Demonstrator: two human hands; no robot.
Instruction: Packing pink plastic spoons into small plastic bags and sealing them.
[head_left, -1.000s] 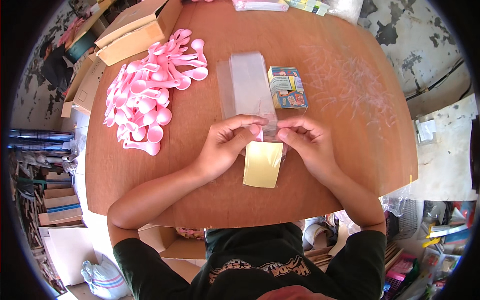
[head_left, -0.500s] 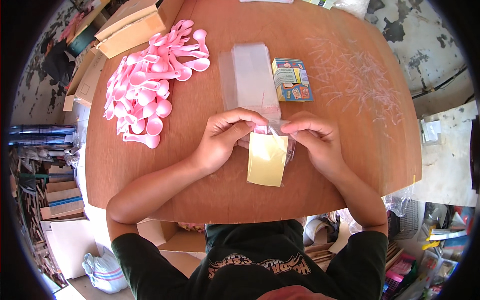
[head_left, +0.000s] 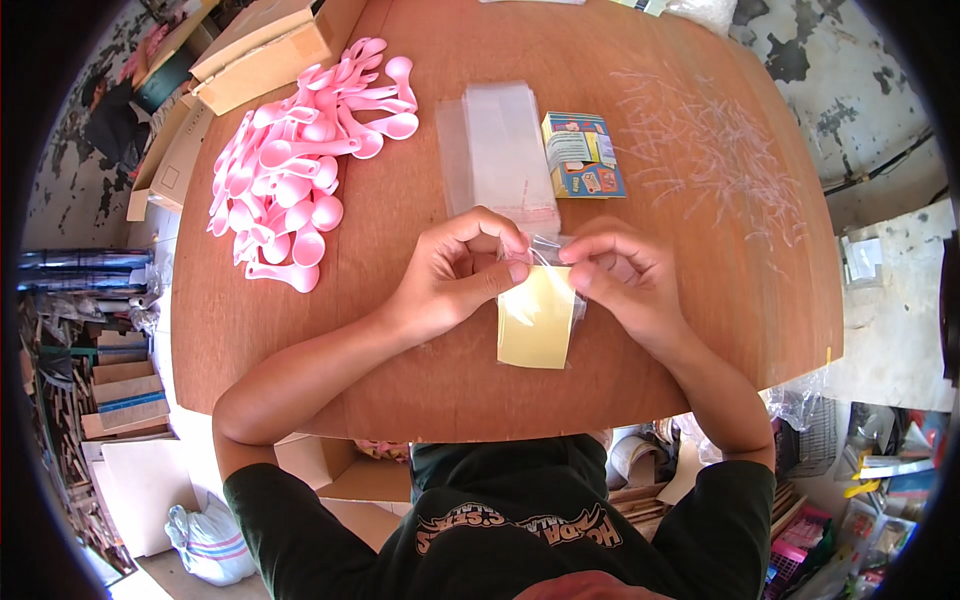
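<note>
A clear plastic bag with a pale yellow card inside hangs between my hands, just over the near half of the table. My left hand pinches the bag's upper left corner between thumb and fingers. At the upper right corner, my right hand pinches the plastic too. Right beyond my fingers lies a stack of clear plastic bags. Beside that stack sits a pile of colourful printed cards. Many pink plastic spoons are heaped to the left.
Thin clear plastic strips are scattered over the right side of the brown wooden table. A cardboard box stands at the far left edge. Below, on the left, is a tied white plastic bag.
My fingers have shifted slightly on the bag's top, and my left thumb now presses on its front near the card's upper edge. The yellow card has risen a little.
</note>
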